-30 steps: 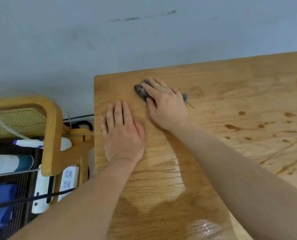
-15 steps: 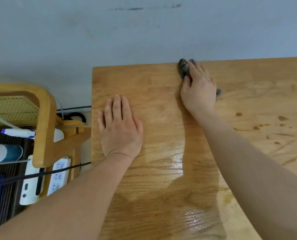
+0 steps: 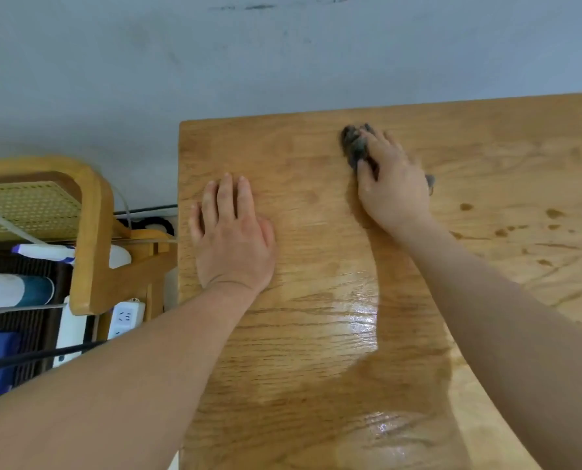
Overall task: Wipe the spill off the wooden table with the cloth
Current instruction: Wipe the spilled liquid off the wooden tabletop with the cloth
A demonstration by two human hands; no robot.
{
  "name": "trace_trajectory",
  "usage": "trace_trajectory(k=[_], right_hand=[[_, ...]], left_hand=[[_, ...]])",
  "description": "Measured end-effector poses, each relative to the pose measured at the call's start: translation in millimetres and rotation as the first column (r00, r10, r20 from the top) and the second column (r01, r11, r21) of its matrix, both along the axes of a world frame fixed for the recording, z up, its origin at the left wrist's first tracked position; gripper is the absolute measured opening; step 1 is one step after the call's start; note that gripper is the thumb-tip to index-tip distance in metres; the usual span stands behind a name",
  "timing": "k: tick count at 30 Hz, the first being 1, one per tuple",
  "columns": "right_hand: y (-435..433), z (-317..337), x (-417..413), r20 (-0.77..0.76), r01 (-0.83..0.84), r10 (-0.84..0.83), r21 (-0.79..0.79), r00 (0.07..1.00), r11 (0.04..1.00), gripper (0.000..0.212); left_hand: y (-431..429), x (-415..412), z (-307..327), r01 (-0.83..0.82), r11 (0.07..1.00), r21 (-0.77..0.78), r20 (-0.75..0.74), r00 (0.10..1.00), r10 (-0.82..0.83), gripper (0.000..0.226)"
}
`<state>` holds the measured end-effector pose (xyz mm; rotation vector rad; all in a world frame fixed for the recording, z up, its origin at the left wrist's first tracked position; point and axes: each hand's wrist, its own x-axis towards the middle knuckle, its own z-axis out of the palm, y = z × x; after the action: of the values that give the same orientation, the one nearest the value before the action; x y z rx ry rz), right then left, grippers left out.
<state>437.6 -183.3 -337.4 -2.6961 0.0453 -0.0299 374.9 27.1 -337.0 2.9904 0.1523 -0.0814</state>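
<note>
The table (image 3: 316, 334) is wood with a strong, streaky grain under a clear finish. Wet patches nearer the camera shine glossy, and the drier wood looks satin. The spill (image 3: 554, 213) shows as dull brown droplets and streaks on the paler boards. The cloth (image 3: 352, 144) is dark grey fabric, nubbly and bunched. The wall (image 3: 215, 62) is matt grey paint with scuff marks. The chair (image 3: 89, 232) is smooth varnished wood with a woven cane seat (image 3: 28, 205). The power strip (image 3: 125, 317) is smooth white plastic.
</note>
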Motion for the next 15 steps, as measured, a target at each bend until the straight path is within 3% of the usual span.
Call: trace_trajectory(k=[3,10,13,15], right_hand=[[21.4,-1.6,-18.6,-0.006,0.041,-0.041,0.026,0.999,0.999,0.050],[48.4,2.9,-209.7,0.011,-0.319,0.319,0.056,0.948,0.946,0.046],[21.0,-0.1,-177.6,0.054,-0.350,0.349,0.010,0.935,0.937,0.044],[7.8,1.1,-125.5,0.074,-0.187,0.187,-0.013,0.980,0.982,0.046]], left_hand=[[-0.5,-2.0,0.6,0.002,1.000,0.007,0.005,1.000,-0.002,0.057],[-1.0,-4.6,1.3,0.014,1.000,0.025,0.029,0.999,-0.015,0.055],[-0.3,-4.7,1.4,0.022,1.000,0.010,0.020,1.000,-0.022,0.052],[-3.5,-6.9,1.1,0.025,0.999,-0.021,0.012,1.000,-0.024,0.052]])
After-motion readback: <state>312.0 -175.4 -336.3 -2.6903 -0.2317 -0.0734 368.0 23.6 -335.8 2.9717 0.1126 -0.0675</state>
